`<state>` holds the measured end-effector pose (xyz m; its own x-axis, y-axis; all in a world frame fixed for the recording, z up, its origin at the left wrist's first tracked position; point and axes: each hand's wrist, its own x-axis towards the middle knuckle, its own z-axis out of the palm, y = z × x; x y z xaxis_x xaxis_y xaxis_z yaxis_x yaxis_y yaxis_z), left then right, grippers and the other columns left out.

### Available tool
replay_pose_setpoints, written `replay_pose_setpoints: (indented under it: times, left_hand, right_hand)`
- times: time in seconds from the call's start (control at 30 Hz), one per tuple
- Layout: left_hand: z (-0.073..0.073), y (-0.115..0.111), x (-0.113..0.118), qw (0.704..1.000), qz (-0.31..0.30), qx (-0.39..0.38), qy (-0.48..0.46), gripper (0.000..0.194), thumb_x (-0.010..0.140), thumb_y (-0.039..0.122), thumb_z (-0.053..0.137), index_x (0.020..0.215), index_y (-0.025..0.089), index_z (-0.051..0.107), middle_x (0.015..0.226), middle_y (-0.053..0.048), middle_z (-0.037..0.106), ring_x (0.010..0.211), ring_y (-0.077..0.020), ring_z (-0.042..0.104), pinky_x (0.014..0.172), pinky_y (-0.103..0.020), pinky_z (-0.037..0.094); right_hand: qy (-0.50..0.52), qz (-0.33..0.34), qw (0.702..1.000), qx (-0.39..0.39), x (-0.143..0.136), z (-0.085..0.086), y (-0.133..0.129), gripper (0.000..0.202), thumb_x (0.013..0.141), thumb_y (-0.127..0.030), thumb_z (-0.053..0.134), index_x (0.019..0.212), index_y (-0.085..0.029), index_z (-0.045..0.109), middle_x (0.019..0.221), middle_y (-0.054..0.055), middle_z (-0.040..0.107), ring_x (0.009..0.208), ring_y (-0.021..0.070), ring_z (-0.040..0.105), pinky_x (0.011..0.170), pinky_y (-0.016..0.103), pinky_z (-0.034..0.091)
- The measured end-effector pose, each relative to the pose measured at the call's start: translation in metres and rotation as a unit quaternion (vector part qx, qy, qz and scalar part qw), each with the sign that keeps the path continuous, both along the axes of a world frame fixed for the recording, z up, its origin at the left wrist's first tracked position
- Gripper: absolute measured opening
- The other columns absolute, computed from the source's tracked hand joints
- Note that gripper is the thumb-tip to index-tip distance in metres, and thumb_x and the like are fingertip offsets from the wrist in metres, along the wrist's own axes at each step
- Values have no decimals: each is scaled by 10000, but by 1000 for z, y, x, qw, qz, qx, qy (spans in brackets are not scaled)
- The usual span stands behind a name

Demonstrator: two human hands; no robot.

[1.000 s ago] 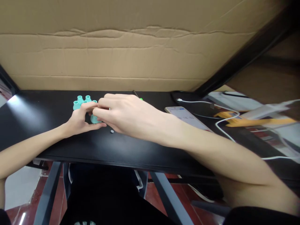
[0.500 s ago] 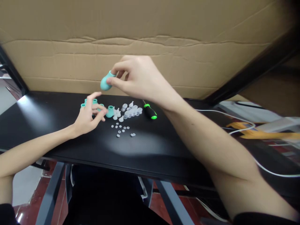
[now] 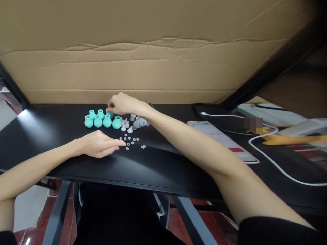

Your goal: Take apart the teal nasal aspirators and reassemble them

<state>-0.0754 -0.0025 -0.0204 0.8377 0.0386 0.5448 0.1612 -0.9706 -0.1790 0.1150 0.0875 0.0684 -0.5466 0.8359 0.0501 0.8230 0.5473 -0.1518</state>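
Observation:
My right hand (image 3: 122,103) reaches to the back row of teal rubber bulbs, its fingers closed at the top of one teal bulb (image 3: 110,115), which they partly hide. Several more bulbs stand upright with their mouths up, among them one at the right end (image 3: 117,122) of the front row. Lower down, my left hand (image 3: 98,144) hovers low over or rests on the black table, palm down. Its index finger points out to the small translucent rings (image 3: 128,144), and its thumb lies apart from that fingertip. Nothing shows in the left hand.
White pear-shaped pieces (image 3: 130,129) and clear plastic cups (image 3: 139,121) lie right of the bulbs. A phone (image 3: 204,127) lies under my right forearm, near a white cable (image 3: 283,173). A cardboard sheet (image 3: 127,71) stands along the table's back.
My right hand has lowered the teal bulb from the air to the back row. My left hand has moved from beside the bulbs down toward the small rings. The phone has come into sight.

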Motion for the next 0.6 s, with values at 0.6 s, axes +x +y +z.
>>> replay_pose_setpoints:
  times: [0.6]
  left_hand:
    - [41, -27, 7, 990, -7, -124, -71, 307, 1197, 306, 468, 1243, 147, 726, 947, -52, 847, 797, -137, 807, 759, -245, 641]
  right_hand:
    - [5, 0, 1000, 11, 7, 10, -8, 331, 1109, -389, 662, 1264, -168, 853, 1230, 172, 824, 1141, 311, 776, 918, 371, 551]
